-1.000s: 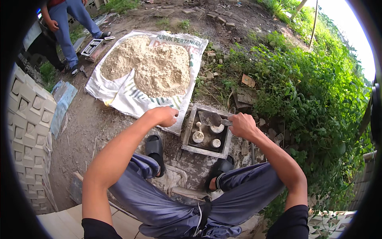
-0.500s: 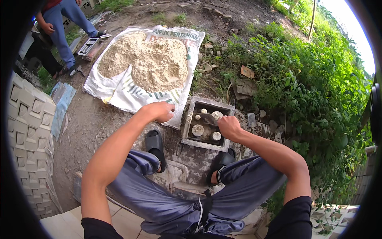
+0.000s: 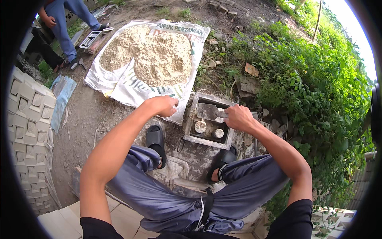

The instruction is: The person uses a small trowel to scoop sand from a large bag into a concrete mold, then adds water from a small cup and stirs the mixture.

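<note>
In my right hand is the handle of a trowel. Its flat grey blade lies over the far part of an open square box mould on the ground. Inside the box, round posts with pale, powdery tops stand upright, among them a wider one and a narrower one; the blade covers some of the others. My left hand hovers over the near edge of a white sack, fingers curled in and the palm hidden. A broad heap of pale, crumbly mix lies on that sack.
My sandalled feet flank the box's near side, the left sandal close to the sack. Stacked patterned blocks rise at the left. Dense green plants crowd the right. Another person in blue trousers stands at the far left.
The trowel has shifted toward the box's far left corner, and its blade now shows flat. My right hand has risen slightly and moved right. My left hand stays curled near the sack's edge.
</note>
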Tool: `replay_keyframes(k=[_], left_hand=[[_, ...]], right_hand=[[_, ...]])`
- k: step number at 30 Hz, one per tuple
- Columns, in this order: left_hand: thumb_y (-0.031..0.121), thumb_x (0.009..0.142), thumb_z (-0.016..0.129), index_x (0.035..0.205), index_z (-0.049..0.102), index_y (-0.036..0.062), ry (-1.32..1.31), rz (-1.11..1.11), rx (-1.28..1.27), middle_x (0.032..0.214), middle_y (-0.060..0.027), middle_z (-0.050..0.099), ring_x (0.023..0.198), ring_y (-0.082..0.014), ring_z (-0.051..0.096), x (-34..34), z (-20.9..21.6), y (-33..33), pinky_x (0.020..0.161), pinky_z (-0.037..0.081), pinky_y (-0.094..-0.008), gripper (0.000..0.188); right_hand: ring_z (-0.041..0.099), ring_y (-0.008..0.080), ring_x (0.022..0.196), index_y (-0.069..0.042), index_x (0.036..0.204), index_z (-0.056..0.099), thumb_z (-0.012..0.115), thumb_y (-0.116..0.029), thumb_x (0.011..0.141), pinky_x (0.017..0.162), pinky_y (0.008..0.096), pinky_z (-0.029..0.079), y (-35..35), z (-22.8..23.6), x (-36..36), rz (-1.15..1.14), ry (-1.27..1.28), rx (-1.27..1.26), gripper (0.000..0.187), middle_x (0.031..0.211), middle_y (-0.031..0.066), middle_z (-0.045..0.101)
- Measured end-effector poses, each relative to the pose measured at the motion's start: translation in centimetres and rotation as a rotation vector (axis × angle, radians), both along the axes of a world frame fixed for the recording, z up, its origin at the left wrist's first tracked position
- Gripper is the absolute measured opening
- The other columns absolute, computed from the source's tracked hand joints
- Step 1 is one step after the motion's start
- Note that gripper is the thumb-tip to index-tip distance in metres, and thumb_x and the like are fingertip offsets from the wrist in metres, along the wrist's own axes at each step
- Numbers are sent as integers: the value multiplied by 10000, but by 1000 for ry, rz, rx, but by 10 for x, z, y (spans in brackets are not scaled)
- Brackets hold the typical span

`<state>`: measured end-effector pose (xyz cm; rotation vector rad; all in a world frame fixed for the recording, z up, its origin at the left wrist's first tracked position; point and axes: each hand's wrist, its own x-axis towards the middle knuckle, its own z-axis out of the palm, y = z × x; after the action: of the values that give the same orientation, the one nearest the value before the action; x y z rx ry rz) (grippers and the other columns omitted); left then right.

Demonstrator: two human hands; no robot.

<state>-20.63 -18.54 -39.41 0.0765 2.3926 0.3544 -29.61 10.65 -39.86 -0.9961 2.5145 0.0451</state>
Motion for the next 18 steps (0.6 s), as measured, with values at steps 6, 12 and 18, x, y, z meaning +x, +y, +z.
replay_keyframes(k=[6, 12, 18], left_hand=[[249, 913, 505, 1276, 511, 72, 4, 7, -2, 1188, -207, 600, 1099, -344, 578, 1, -1, -2, 936, 455, -420, 404], [263, 920, 499, 1278, 509, 78, -19, 16, -13, 1195, -207, 597, 1108, -345, 571, 1, 4, -1, 942, 452, -424, 403], [273, 925, 496, 1277, 508, 79, -7, 17, -19, 1172, -202, 608, 1092, -347, 579, 1, 2, 3, 938, 455, -425, 402]], right_hand=[[667, 393, 847, 23, 859, 695, 609, -220, 684, 743, 442, 549, 5, 6, -24, -39, -83, 112, 311, 899, 240, 674], [653, 381, 913, -14, 925, 714, 617, -261, 687, 800, 443, 529, 22, 23, -36, -200, -153, 124, 356, 968, 247, 667], [647, 366, 904, -93, 1064, 698, 616, -375, 771, 826, 443, 505, 20, -14, -29, -167, -133, 26, 414, 940, 216, 677]])
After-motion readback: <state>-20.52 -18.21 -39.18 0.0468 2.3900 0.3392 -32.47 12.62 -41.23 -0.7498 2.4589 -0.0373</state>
